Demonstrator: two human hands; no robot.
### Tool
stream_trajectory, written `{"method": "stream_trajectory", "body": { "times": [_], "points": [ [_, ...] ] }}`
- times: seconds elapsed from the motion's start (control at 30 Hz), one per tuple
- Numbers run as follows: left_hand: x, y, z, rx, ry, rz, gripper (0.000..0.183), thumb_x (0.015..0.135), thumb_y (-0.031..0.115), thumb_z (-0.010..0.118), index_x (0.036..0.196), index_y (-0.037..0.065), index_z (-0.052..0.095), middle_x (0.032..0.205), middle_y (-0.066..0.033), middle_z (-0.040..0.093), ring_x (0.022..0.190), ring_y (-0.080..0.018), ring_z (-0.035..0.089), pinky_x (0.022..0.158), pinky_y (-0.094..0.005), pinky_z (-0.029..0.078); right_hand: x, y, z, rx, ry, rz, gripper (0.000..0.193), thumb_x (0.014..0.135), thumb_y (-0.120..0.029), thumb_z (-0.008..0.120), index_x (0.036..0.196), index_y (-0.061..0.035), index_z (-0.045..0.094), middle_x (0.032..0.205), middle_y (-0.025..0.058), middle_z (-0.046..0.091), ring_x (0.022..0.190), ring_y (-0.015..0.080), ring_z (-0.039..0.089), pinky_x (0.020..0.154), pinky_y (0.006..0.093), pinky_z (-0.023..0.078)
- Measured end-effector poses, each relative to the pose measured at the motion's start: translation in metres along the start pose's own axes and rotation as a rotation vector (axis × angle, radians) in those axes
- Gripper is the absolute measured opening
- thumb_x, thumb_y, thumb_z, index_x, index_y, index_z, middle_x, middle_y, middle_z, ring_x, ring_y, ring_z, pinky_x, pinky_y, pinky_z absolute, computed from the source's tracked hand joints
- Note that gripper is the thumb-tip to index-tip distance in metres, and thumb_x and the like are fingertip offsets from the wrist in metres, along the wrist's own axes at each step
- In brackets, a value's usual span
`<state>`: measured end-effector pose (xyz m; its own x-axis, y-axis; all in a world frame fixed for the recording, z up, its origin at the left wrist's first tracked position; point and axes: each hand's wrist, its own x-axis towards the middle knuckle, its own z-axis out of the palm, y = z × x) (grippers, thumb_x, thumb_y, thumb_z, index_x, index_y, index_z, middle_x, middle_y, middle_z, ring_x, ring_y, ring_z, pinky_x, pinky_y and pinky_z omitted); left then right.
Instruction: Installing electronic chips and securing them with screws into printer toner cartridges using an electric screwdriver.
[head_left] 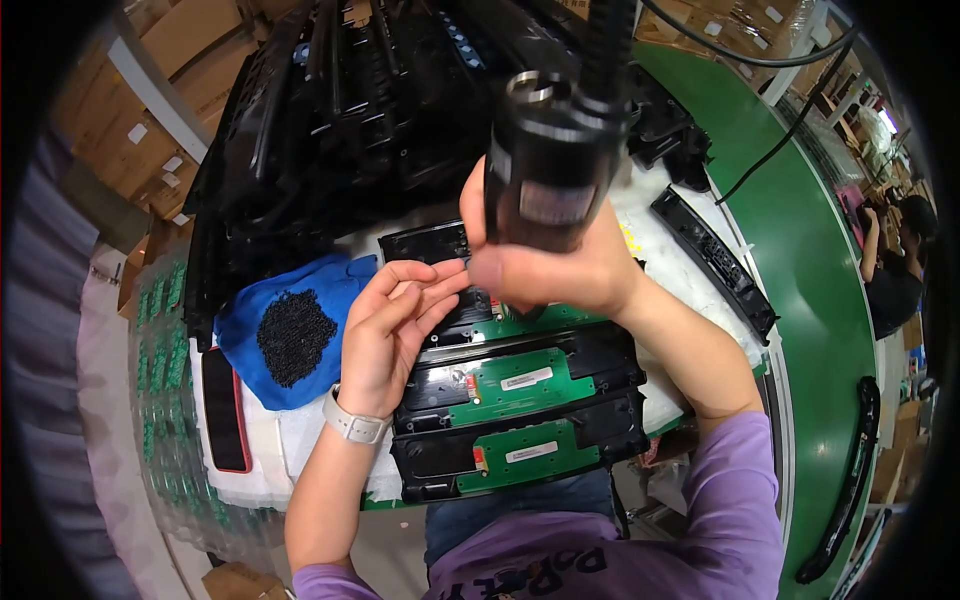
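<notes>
A fisheye camera on the person's head, left of a pair, is looking steeply down and slightly away from the body onto a white-covered table [268,480]. It is sitting close to the work: a black tool [548,165] in the right hand [585,272] is standing nearest the lens, showing large and blurred, while the left hand [388,322] is lying farther below. The purple shirt [645,560] is filling the near edge. The wide view is taking in cardboard boxes [205,40] on the far side, a grey curtain [48,270] on the left and another person [897,285] on the right. Straight edges are bending toward the dark rim.
</notes>
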<state>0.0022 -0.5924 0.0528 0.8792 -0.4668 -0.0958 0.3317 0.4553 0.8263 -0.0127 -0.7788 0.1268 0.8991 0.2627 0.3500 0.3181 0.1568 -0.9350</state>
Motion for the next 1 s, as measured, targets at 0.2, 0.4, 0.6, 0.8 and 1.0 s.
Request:
{"method": "stream_trajectory", "body": {
  "times": [0.2, 0.4, 0.6, 0.8, 1.0],
  "points": [
    [0.001, -0.006, 0.001, -0.058, -0.026, -0.029, 0.019, 0.093, 0.008, 0.036, 0.103, -0.002, 0.049, 0.12, -0.0233, 0.051, 0.112, -0.0282, 0.052, 0.094, -0.0327, 0.043, -0.01, 0.009, 0.001, -0.195, -0.044, -0.22, 0.02, 0.065, -0.003, 0.069, 0.078, -0.0025, 0.054, 0.07, -0.0004, 0.053, 0.061, 0.0052, 0.049, 0.054, 0.02, 0.038],
    [0.001, -0.009, 0.0, -0.052, -0.027, -0.019, 0.022, 0.093, 0.01, 0.038, 0.105, -0.003, 0.05, 0.117, -0.0222, 0.053, 0.11, -0.0281, 0.053, 0.094, -0.0337, 0.042, -0.015, 0.006, 0.007, -0.174, -0.023, -0.201, 0.022, 0.065, 0.0, 0.069, 0.08, -0.0045, 0.054, 0.069, -0.0019, 0.052, 0.061, 0.0041, 0.048, 0.055, 0.0191, 0.038],
    [0.004, -0.01, -0.012, -0.071, -0.019, -0.019, 0.021, 0.094, 0.015, 0.039, 0.101, -0.002, 0.051, 0.113, -0.0208, 0.056, 0.108, -0.0282, 0.055, 0.091, -0.0325, 0.044, -0.014, 0.005, 0.012, 0.226, -0.114, -0.127, 0.034, 0.074, -0.017, 0.067, 0.093, -0.0039, 0.042, 0.055, 0.002, 0.047, 0.042, 0.0121, 0.045, 0.043, 0.0239, 0.036],
    [0.003, -0.009, -0.012, -0.123, -0.039, -0.027, 0.022, 0.093, 0.015, 0.039, 0.1, -0.002, 0.052, 0.109, -0.0195, 0.057, 0.102, -0.0253, 0.057, 0.091, -0.0334, 0.044, -0.016, 0.034, 0.043, 0.565, -0.028, -0.163, 0.022, 0.079, -0.009, 0.058, 0.091, -0.0008, 0.043, 0.054, 0.0049, 0.048, 0.042, 0.011, 0.045, 0.042, 0.0229, 0.037],
    [0.002, -0.009, -0.008, -0.085, -0.051, -0.042, 0.022, 0.093, 0.015, 0.04, 0.1, -0.002, 0.052, 0.105, -0.0173, 0.059, 0.097, -0.023, 0.058, 0.088, -0.0328, 0.045, -0.018, 0.044, 0.041, 0.562, -0.023, -0.203, 0.022, 0.079, -0.009, 0.057, 0.092, -0.0006, 0.041, 0.054, 0.006, 0.049, 0.042, 0.0122, 0.045, 0.043, 0.0243, 0.037]
  ]
}}
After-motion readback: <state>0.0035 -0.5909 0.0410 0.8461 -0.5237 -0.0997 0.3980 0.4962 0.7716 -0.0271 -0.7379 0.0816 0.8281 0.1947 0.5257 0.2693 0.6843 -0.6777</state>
